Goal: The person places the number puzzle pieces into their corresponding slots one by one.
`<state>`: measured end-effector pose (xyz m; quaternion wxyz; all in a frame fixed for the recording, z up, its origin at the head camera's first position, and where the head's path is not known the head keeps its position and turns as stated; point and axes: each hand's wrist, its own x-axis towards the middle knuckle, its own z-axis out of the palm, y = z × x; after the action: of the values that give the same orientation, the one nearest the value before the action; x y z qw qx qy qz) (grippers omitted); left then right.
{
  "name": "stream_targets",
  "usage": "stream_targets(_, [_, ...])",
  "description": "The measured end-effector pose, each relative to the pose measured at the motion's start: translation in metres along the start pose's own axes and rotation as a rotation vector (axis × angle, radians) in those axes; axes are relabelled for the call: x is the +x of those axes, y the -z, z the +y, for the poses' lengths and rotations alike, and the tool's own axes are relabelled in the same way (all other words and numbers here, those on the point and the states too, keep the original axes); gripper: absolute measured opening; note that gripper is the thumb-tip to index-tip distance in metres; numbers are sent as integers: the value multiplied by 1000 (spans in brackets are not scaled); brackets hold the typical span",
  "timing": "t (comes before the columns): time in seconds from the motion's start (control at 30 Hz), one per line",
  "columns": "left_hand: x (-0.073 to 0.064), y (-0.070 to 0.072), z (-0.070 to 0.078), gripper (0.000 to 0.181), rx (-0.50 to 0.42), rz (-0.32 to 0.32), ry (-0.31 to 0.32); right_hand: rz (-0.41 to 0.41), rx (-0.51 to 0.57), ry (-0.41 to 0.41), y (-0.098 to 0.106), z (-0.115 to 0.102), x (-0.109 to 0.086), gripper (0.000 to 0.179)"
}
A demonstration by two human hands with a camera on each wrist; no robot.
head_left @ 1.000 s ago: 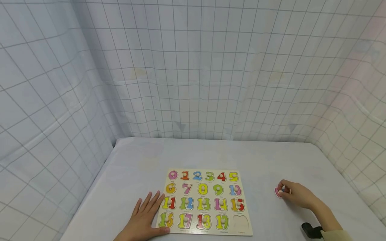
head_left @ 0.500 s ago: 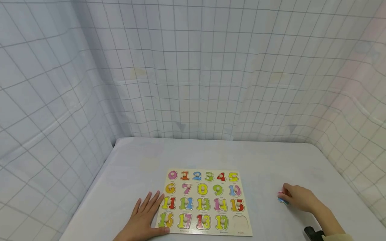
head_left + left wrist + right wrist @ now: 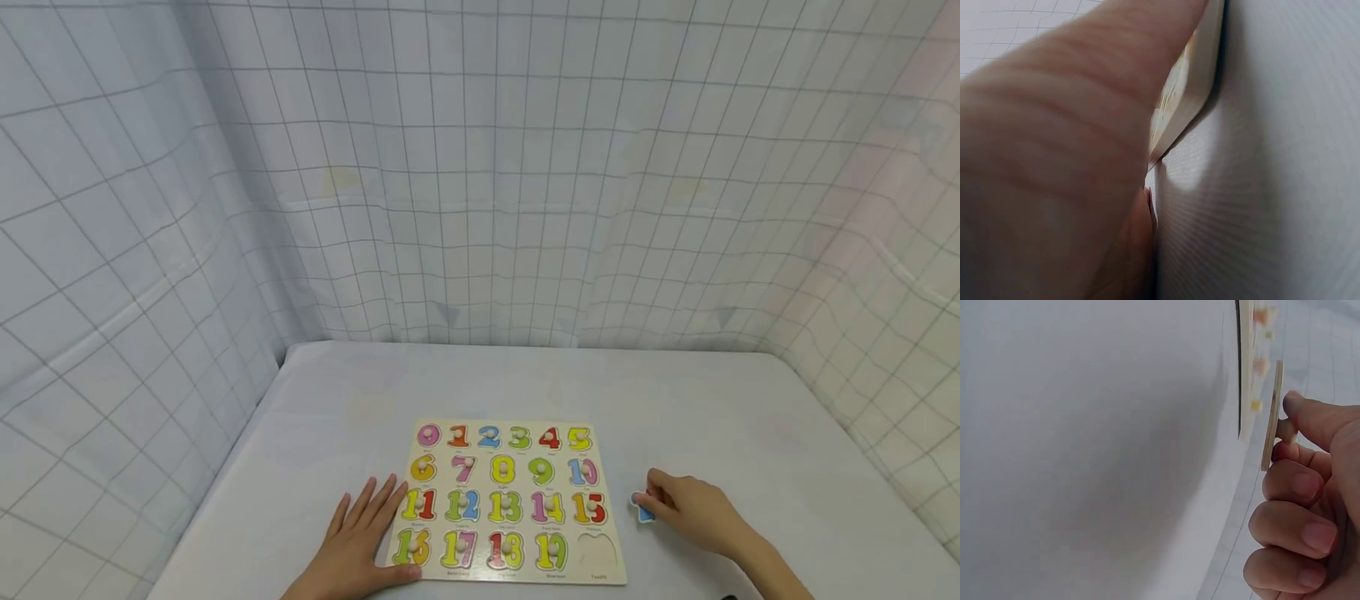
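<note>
A wooden number puzzle board point(image 3: 573, 567) lies flat, its colourful knobbed numbers seated in rows; a bare recess point(image 3: 597, 554) shows at its lower right. My left hand point(image 3: 352, 546) is spread at the board's left edge, fingers straight, thumb along the near corner. In the left wrist view a finger or thumb crosses in front of the board's side point(image 3: 1194, 94). Right of the board, my right hand point(image 3: 697, 512) pinches a puzzle piece point(image 3: 644, 513) by its knob point(image 3: 1285, 430). Some blue shows on the piece; the rest is hidden by fingers. It is held above the table.
The table point(image 3: 465, 379) has a white cover. Behind and at both sides hang white cloths point(image 3: 480, 208) with a grid pattern. In the right wrist view, the board's edge point(image 3: 1245, 369) stands beyond the piece.
My right hand has carried the puzzle piece left toward the board, from the right side of the table. The piece has turned in the fingers. My left hand has not moved.
</note>
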<state>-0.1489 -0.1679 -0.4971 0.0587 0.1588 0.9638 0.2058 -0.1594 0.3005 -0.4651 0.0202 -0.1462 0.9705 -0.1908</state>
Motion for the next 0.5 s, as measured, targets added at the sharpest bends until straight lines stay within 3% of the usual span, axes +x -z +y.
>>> stream_targets(0.2, [1, 0, 1, 115, 1, -1, -3, -66, 42, 61, -15, -37, -1, 34])
stream_targets(0.4, [1, 0, 1, 115, -5, -2, 2, -147, 18, 101, -31, -50, -3, 36])
stream_targets(0.5, [0, 0, 0, 116, 3, -1, 0, -150, 2, 100, -36, -55, -3, 37])
